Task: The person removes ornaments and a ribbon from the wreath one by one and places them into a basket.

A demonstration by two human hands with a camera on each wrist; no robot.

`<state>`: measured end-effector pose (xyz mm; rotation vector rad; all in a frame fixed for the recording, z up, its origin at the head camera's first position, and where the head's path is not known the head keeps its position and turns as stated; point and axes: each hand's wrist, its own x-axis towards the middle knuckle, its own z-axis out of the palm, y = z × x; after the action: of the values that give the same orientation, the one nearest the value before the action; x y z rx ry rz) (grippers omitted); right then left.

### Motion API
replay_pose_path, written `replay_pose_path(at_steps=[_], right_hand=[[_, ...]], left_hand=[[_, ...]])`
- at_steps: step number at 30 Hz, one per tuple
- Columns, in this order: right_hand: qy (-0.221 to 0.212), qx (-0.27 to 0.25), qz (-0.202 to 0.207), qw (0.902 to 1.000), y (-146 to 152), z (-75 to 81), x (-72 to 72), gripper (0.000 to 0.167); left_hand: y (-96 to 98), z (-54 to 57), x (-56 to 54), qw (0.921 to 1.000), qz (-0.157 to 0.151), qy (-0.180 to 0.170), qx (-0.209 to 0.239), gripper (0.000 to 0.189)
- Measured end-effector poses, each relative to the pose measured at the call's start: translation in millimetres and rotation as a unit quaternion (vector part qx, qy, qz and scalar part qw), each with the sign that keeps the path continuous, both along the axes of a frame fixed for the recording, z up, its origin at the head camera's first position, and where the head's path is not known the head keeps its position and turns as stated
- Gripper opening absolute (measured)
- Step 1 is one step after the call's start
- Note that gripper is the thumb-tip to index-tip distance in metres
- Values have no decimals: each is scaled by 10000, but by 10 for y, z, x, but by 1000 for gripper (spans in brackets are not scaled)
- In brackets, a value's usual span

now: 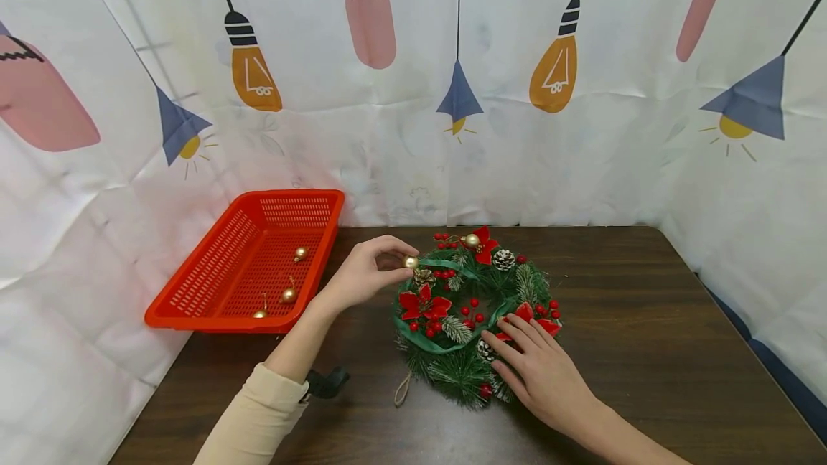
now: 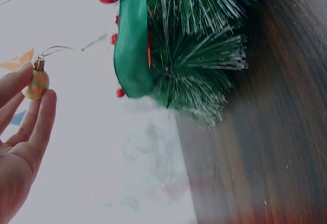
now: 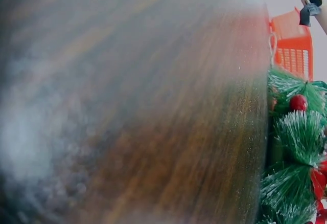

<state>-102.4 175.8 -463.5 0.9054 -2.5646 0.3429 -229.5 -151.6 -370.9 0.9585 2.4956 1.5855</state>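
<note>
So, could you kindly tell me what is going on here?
A person's left hand pinches a small gold ball beside a decorated wreath lying on the table. Their right hand rests on the wreath's near right side. Another gold ball sits at the wreath's far edge, and three more lie in the red basket to the left.

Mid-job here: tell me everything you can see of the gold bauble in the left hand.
The gold bauble is small, round and shiny, with a gold cap and a thin loop trailing from it. The left hand pinches it between thumb and fingertips, above the table, near the wreath's upper-left edge in the head view. Its material is unclear.
</note>
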Motion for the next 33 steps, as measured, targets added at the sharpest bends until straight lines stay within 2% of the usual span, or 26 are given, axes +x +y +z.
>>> replay_pose_path(at_steps=[8, 14, 20, 27, 33], right_hand=[[117, -70, -10, 9999, 2, -6, -13, 45], [98, -92, -8, 9999, -3, -5, -15, 45], [127, -95, -42, 9999, -13, 11, -13, 46], [142, -145, -61, 9998, -22, 9, -23, 44], [193, -221, -11, 9996, -29, -14, -43, 43]], left_hand=[[-220, 23, 28, 9989, 410, -170, 137, 31], [-429, -6, 35, 9972, 702, -83, 231, 28], [-594, -27, 39, 9947, 995, -152, 224, 30], [-729, -36, 43, 9918, 1212, -35, 398, 30], [-809, -57, 51, 9889, 1384, -117, 528, 31]])
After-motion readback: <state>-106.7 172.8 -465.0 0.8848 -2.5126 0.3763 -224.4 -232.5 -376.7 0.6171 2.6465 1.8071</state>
